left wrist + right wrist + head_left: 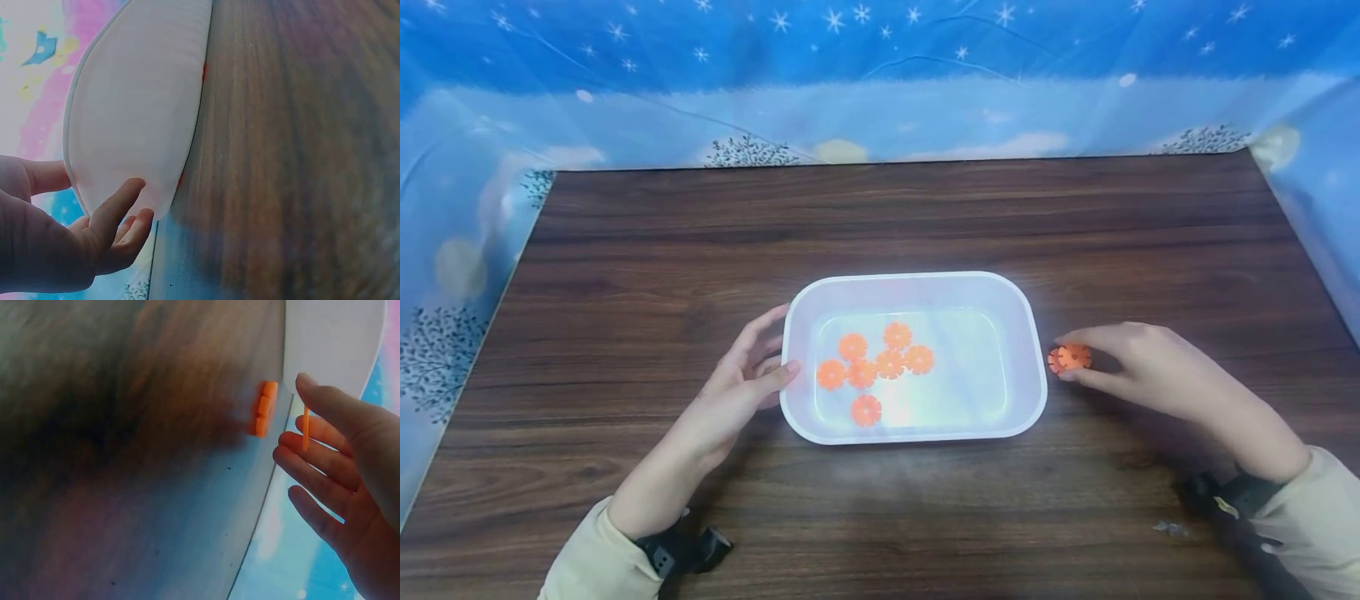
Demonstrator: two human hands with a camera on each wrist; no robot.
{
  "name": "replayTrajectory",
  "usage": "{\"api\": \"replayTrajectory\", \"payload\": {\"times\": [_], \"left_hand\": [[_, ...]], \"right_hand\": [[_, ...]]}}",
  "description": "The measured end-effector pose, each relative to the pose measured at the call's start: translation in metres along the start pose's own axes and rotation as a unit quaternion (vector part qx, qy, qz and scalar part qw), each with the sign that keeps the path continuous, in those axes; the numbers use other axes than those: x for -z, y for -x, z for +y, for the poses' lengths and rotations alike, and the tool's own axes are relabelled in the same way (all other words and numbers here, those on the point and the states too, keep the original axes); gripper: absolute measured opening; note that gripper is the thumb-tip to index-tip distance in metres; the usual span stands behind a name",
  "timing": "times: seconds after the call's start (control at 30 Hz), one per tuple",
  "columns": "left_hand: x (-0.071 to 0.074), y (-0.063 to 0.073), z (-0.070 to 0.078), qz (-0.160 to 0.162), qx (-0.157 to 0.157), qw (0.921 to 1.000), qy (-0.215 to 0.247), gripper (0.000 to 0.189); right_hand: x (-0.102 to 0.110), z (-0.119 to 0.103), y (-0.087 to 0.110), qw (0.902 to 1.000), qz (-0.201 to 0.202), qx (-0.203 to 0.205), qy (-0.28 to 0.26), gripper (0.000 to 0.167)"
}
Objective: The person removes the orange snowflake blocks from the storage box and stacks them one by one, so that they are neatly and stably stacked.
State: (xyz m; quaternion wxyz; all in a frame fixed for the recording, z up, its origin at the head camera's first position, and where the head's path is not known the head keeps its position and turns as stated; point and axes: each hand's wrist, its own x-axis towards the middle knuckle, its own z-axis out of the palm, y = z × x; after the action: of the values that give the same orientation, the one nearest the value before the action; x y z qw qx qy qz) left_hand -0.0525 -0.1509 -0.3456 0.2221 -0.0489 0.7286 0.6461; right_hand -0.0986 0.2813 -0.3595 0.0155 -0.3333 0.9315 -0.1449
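A white plastic box [1026, 400] with rounded corners stands on the table, and several orange notched discs [866, 410] lie flat in its left half. My left hand [737, 379] holds the box's left end, the thumb over the rim and the other fingers against the outer wall [137, 94]. Just beyond the right end of the box, my right hand [1138, 367] pinches one orange notched disc [305, 431] between thumb and fingers, seen edge-on in the right wrist view. Close below it, another orange piece [266, 409] with a notched edge lies on the table.
The dark wood-grain table [880, 217] extends around the box. A small shiny scrap [1170, 528] lies near the right forearm. Blue snow-patterned cloth [880, 100] hangs behind the table and along both sides.
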Motion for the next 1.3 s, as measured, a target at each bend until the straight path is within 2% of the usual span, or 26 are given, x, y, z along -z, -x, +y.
{"api": "replayTrajectory", "payload": {"times": [0.3,0.53,1.3], "left_hand": [[0.000,0.001,0.001,-0.003,-0.004,1.0000,0.005,0.064],[-0.001,0.000,0.001,-0.003,-0.004,1.0000,0.007,0.064],[-0.001,0.000,0.001,0.004,0.004,1.0000,0.004,0.064]], "right_hand": [[-0.011,0.004,-0.005,0.9964,0.034,0.076,0.012,0.039],[-0.015,0.006,-0.006,0.9948,0.032,0.097,0.008,0.041],[-0.015,0.007,-0.004,0.9984,-0.022,0.050,-0.017,0.045]]}}
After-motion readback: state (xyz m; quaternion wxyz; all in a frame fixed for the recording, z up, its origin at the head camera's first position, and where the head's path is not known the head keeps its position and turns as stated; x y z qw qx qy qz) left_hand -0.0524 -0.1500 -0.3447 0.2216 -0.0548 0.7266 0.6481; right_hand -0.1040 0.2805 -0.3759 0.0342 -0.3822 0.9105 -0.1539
